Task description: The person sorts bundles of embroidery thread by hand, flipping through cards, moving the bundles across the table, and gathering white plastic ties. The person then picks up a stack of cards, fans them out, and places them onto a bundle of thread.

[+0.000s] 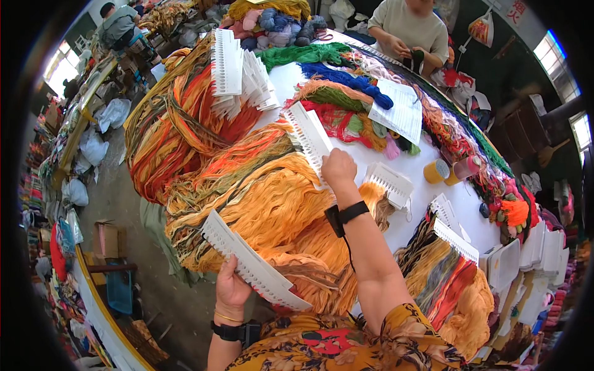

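"Lower punched cards (250,263), white and long: where to find, please?"

"At the near-left end of the orange yarn (272,198), slanting, in overlapping layers. Farther up, at the other end of the same yarn, upper punched cards (307,133), also overlapping, above the white surface (427,204)."

"And how to describe the fingers?"

"For the left hand (234,285): clamped on the edge of the lower punched cards, with the thumb visible. For the right hand (339,168): curled at the near edge of the upper punched cards. Gripping or only touching? Cannot tell."

"Stiff or soft, to judge by the look?"

"Rather stiff, but with a little bending possible. Probably light alone; with so much yarn beside, perhaps heavy and dragging. Not very fragile, except maybe at the punched holes. As for the yarn, probably soft, loose, easy to tangle."

"Then where to take hold?"

"Best along the firm outer edge, away from the strands, with all layers pressed together. Flat faces, so perhaps slippery against one another. Better not to lift by one corner only, for fear of creasing. Also, better not to catch single strands under the thumb."
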Demonstrator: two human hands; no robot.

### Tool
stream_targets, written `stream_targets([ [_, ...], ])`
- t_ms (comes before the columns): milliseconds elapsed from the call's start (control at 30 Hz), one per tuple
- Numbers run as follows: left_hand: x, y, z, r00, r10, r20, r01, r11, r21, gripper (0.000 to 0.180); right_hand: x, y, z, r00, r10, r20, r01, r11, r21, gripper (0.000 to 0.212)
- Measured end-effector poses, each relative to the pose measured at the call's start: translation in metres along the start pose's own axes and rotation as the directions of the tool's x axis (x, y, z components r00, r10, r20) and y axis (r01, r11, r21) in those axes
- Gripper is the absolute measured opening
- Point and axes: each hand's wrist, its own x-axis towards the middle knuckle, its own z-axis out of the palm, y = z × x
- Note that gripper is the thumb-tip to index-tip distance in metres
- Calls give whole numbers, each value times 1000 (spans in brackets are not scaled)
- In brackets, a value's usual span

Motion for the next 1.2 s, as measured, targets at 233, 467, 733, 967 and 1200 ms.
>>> stream_targets([
  [233,-7,3,8,1000,-5,23,5,1000,14,24,-39,-24,0,834,-353,-425,338,934,-112,13],
  [467,-18,1,13,998,33,61,-34,999,12,23,-68,-49,-7,735,-552,-394,535,829,-164,6],
  [733,-37,5,7,991,73,113,-68,997,-42,24,-70,-41,-6,729,-535,-427,533,835,-136,2],
  [967,-53,18,-1,970,200,141,-181,974,-136,28,-154,-55,-70,576,-622,-531,805,543,237,33],
  [1200,-54,20,-1,891,279,358,-250,960,-126,28,-256,-43,-92,649,-663,-372,740,437,511,31],
])
